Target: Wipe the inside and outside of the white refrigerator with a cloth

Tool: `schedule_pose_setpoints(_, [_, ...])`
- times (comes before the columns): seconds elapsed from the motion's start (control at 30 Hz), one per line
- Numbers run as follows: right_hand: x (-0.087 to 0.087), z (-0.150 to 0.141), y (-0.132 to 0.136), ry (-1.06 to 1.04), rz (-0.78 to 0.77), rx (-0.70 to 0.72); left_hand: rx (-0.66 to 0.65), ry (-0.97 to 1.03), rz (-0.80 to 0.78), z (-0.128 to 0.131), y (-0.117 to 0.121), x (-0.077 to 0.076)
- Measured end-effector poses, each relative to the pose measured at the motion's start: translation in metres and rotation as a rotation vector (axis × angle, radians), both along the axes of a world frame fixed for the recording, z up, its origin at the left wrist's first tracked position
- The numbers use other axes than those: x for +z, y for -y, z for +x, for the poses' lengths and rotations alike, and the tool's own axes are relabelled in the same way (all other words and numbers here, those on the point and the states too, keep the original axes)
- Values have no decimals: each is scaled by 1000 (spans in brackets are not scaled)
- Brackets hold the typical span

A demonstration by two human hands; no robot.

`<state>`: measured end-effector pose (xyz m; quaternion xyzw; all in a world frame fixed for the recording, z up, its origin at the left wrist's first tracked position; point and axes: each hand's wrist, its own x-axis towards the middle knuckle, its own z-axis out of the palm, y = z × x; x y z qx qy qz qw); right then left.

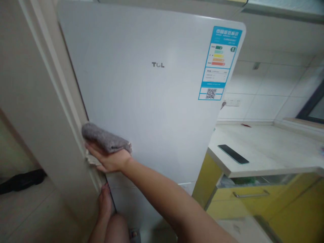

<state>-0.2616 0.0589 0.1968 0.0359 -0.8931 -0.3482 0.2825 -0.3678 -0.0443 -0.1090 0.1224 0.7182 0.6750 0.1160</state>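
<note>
A white refrigerator door (141,101) with a TCL logo fills the middle of the head view. My right hand (111,161) reaches across to the door's left edge, its fingers closed on a folded grey cloth (103,137) pressed against the surface. A paler bit of cloth (91,158) shows below those fingers. Lower down, my left hand (105,199) is at the door's left edge, its fingers apparently curled on it; they are small and blurred. A blue and white energy label (219,64) is stuck near the door's top right corner.
A door frame (58,84) runs close along the refrigerator's left side. To the right, a white countertop (273,145) carries a dark phone (233,154), above a yellow drawer (253,197) with a metal handle. A dark object (22,180) lies on the floor at left.
</note>
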Motion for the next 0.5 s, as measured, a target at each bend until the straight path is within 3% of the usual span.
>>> schedule_pose_setpoints(0.13, [-117, 72, -18, 141, 56, 11, -4, 79, -46, -2, -1, 5])
schedule_pose_setpoints(0.2, [-153, 123, -38, 211, -25, 52, -7, 87, -38, -3, -2, 4])
schedule_pose_setpoints(0.27, [-168, 181, -64, 244, -141, 86, -7, 85, -30, -4, -2, 0])
schedule_pose_setpoints(0.3, [-167, 212, -79, 247, -199, 92, -8, 83, -29, -5, -2, -3])
schedule_pose_setpoints(0.37, [-147, 271, -108, 241, -281, 68, -6, 77, -29, -7, 0, -8])
schedule_pose_setpoints(0.43, [-106, 322, -133, 196, -271, -17, -2, 68, -32, -9, 2, -14])
schedule_pose_setpoints(0.5, [-51, 357, -153, 63, -171, -135, 9, 57, -31, -12, 2, -19])
